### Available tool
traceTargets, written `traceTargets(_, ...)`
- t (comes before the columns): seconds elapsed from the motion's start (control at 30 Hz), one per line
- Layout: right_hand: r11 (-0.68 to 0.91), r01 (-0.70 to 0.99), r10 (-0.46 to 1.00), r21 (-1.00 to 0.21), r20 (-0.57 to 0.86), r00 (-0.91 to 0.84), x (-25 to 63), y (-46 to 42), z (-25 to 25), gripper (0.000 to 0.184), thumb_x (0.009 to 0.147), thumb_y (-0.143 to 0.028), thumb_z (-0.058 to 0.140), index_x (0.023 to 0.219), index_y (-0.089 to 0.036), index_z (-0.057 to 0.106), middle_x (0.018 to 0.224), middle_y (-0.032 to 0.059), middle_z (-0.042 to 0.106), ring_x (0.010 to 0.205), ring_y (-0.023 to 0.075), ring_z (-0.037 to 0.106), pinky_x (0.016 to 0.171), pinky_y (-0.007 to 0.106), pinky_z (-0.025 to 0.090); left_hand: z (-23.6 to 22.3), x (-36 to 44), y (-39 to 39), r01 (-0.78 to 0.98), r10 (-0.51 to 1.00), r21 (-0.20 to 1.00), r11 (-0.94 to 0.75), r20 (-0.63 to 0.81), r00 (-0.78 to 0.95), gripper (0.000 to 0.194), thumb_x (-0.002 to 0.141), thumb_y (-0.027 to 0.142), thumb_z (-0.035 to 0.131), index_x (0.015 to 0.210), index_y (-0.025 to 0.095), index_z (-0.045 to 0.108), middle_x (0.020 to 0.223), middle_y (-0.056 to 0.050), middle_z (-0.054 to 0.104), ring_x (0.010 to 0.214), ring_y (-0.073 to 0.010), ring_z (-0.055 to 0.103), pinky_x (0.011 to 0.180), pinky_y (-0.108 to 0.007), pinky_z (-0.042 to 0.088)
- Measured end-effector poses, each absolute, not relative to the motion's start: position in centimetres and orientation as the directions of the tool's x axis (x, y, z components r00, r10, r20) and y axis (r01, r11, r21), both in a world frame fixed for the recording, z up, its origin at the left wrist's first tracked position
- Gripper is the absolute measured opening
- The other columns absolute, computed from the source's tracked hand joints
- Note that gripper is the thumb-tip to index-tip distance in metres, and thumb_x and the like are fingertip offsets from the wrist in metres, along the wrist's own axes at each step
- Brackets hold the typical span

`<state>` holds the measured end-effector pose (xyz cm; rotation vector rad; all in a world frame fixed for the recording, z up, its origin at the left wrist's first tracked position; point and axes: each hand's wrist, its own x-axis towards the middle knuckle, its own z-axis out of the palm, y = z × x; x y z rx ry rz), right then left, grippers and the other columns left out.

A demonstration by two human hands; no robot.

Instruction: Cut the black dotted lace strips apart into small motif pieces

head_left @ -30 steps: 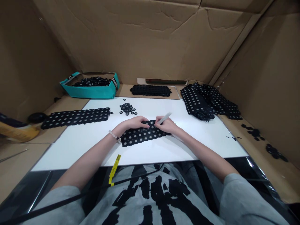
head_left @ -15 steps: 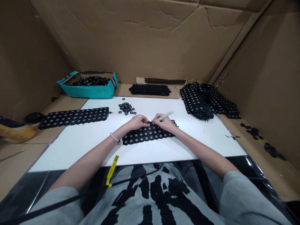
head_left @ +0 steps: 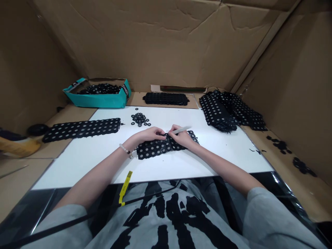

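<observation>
A black perforated sheet (head_left: 155, 148) with rows of pale dots lies on the white board in front of me, bent along a crease near its middle. My left hand (head_left: 153, 133) pinches its far edge between thumb and fingers. Close beside it, my right hand (head_left: 181, 136) is closed around a light grey pen-like tool (head_left: 181, 130), whose upper end points up to the right. The right fingertips meet the sheet's far edge near the crease. Fingers hide the tool's tip.
Small black rings (head_left: 140, 118) lie piled behind the sheet. A dotted strip (head_left: 83, 130) is at left, a teal box (head_left: 98, 101) of black pieces behind it. Black sheets (head_left: 218, 112) are stacked at right, another stack (head_left: 166, 99) at the back. Cardboard walls (head_left: 155, 45) surround the white board (head_left: 98, 162).
The sheet has become creased at its middle, and its right part has shifted slightly up and to the right. The pen-like tool has tilted a little flatter. Both hands stay close together.
</observation>
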<state>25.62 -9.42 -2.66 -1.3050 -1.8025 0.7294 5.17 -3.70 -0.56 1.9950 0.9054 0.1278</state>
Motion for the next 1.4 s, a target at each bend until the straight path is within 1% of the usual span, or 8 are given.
traceTargets(0.13, 0.221, 0.405, 0.973, -0.887, 0.173, -0.153, 26.6, -9.4, -1.7, 0.011, 0.075, -0.029, 0.057, 0.068, -0.021, 0.053, 0.071, -0.0016, 0.062, 0.075, 0.0159, 0.058, 0.071, 0.027, 0.042, -0.2, 6.0, -4.7, 0.692, 0.776, 0.601, -0.4, -0.18, 0.605, 0.05, 0.061, 0.056, 0.074, 0.096, 0.02, 0.066, 0.1, -0.006, 0.068, 0.099, -0.0276, 0.055, 0.086, -0.033, 0.035)
traceTargets(0.27, 0.178, 0.403, 0.972, -0.898, 0.096, -0.215, 27.0, -9.2, -1.9, 0.009, 0.071, -0.027, 0.06, 0.067, -0.02, 0.057, 0.077, 0.0, 0.066, 0.079, 0.0171, 0.06, 0.077, 0.029, 0.044, 0.1, 6.6, -5.4, 0.743, 0.778, 0.52, -0.422, -0.213, 0.591, 0.034, 0.067, 0.054, 0.069, 0.073, 0.02, 0.064, 0.079, -0.003, 0.066, 0.099, -0.0299, 0.054, 0.09, -0.037, 0.031)
traceTargets(0.47, 0.175, 0.404, 0.969, -0.898, 0.085, -0.232, 26.8, -9.0, -2.3, 0.011, 0.07, -0.029, 0.062, 0.065, -0.02, 0.058, 0.079, 0.0017, 0.068, 0.083, 0.0188, 0.061, 0.081, 0.032, 0.045, 0.1, 6.5, -5.2, 0.735, 0.781, 0.592, -0.33, -0.265, 0.565, 0.035, 0.067, 0.054, 0.068, 0.07, 0.019, 0.062, 0.07, 0.002, 0.065, 0.083, -0.0235, 0.057, 0.088, -0.035, 0.029)
traceTargets(0.63, 0.188, 0.373, 0.97, -0.908, 0.112, -0.218, 26.7, -9.3, -1.8, 0.011, 0.071, -0.029, 0.06, 0.065, -0.02, 0.057, 0.08, 0.0023, 0.068, 0.086, 0.0197, 0.061, 0.081, 0.032, 0.045, -0.2, 6.3, -5.1, 0.705, 0.795, 0.651, -0.283, -0.252, 0.551, 0.037, 0.068, 0.056, 0.067, 0.073, 0.02, 0.065, 0.071, 0.002, 0.068, 0.082, -0.0233, 0.058, 0.088, -0.035, 0.03)
traceTargets(0.93, 0.186, 0.353, 0.976, -0.917, 0.13, -0.177, 26.6, -9.4, -1.7, 0.008, 0.071, -0.026, 0.058, 0.066, -0.02, 0.056, 0.082, 0.0021, 0.07, 0.088, 0.0195, 0.063, 0.083, 0.032, 0.045, 0.1, 6.4, -5.2, 0.71, 0.797, 0.654, -0.26, -0.269, 0.54, 0.035, 0.067, 0.054, 0.069, 0.075, 0.02, 0.067, 0.074, 0.001, 0.07, 0.085, -0.0241, 0.059, 0.081, -0.032, 0.033)
traceTargets(1.17, 0.185, 0.363, 0.976, -0.913, 0.127, -0.177, 26.7, -9.4, -1.6, 0.008, 0.071, -0.027, 0.058, 0.066, -0.021, 0.056, 0.086, 0.0021, 0.071, 0.089, 0.0197, 0.063, 0.084, 0.033, 0.045, 0.0, 6.3, -5.1, 0.695, 0.784, 0.672, -0.255, -0.277, 0.555, 0.036, 0.066, 0.055, 0.068, 0.073, 0.02, 0.065, 0.07, 0.001, 0.068, 0.078, -0.0222, 0.057, 0.075, -0.03, 0.034)
traceTargets(1.3, 0.198, 0.402, 0.975, -0.894, 0.136, -0.177, 26.6, -9.7, -1.8, 0.008, 0.073, -0.028, 0.057, 0.068, -0.021, 0.055, 0.088, 0.0016, 0.071, 0.088, 0.0191, 0.063, 0.082, 0.032, 0.045, -0.4, 6.1, -4.9, 0.665, 0.777, 0.703, -0.253, -0.263, 0.573, 0.037, 0.067, 0.057, 0.068, 0.071, 0.02, 0.064, 0.067, 0.001, 0.065, 0.075, -0.0212, 0.055, 0.072, -0.03, 0.035)
traceTargets(1.4, 0.267, 0.478, 0.961, -0.837, 0.198, -0.191, 26.1, -9.9, -2.1, 0.01, 0.076, -0.028, 0.056, 0.068, -0.022, 0.053, 0.086, 0.0012, 0.069, 0.088, 0.0191, 0.061, 0.083, 0.033, 0.044, -0.5, 5.7, -4.6, 0.621, 0.746, 0.744, -0.247, -0.263, 0.612, 0.038, 0.066, 0.057, 0.069, 0.068, 0.019, 0.062, 0.063, 0.0, 0.061, 0.07, -0.02, 0.053, 0.069, -0.03, 0.035)
